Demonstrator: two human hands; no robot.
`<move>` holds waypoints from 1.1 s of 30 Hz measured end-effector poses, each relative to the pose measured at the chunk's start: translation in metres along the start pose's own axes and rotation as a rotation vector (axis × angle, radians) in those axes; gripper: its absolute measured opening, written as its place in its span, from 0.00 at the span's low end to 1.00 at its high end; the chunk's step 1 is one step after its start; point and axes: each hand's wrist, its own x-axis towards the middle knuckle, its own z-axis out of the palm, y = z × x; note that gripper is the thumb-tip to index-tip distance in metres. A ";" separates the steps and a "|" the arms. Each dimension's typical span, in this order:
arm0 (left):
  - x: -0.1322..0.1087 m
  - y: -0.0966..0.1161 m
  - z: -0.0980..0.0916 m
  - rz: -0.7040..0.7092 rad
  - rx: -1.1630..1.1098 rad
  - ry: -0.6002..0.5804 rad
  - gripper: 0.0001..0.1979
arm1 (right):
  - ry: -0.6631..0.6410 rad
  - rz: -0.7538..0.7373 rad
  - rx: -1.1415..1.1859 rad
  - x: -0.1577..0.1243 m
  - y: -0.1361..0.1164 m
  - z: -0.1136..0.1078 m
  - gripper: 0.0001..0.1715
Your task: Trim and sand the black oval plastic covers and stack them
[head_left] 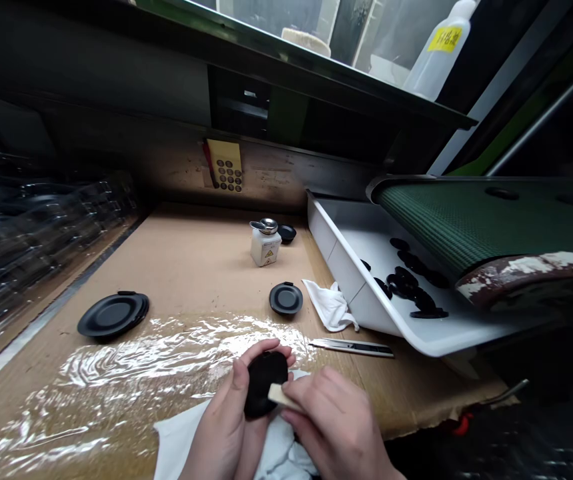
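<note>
In my left hand I hold a round black plastic disc, tilted up on edge between thumb and fingers. My right hand pinches a small pale flat strip, and its end meets or nearly meets the disc's face. Below both hands a white cloth is spread at the table's near edge. A black lidded dish-like part lies just beyond my hands. To its right are a folded white cloth and a utility knife.
A white dispenser bottle with a metal top stands mid-table. Black round parts lie stacked at left, near clear plastic trays. At right, a white tray holds several black pieces under a green conveyor belt.
</note>
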 end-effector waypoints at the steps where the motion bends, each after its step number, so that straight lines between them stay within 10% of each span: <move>1: -0.001 -0.001 0.000 0.021 0.022 0.006 0.19 | 0.010 -0.001 -0.029 -0.001 -0.002 0.005 0.07; 20: -0.001 0.000 0.004 0.032 0.094 0.069 0.18 | 0.220 0.108 -0.088 -0.012 -0.024 0.039 0.11; 33: -0.001 0.002 0.006 0.037 0.015 0.005 0.16 | 0.060 0.002 -0.214 -0.005 -0.002 0.004 0.13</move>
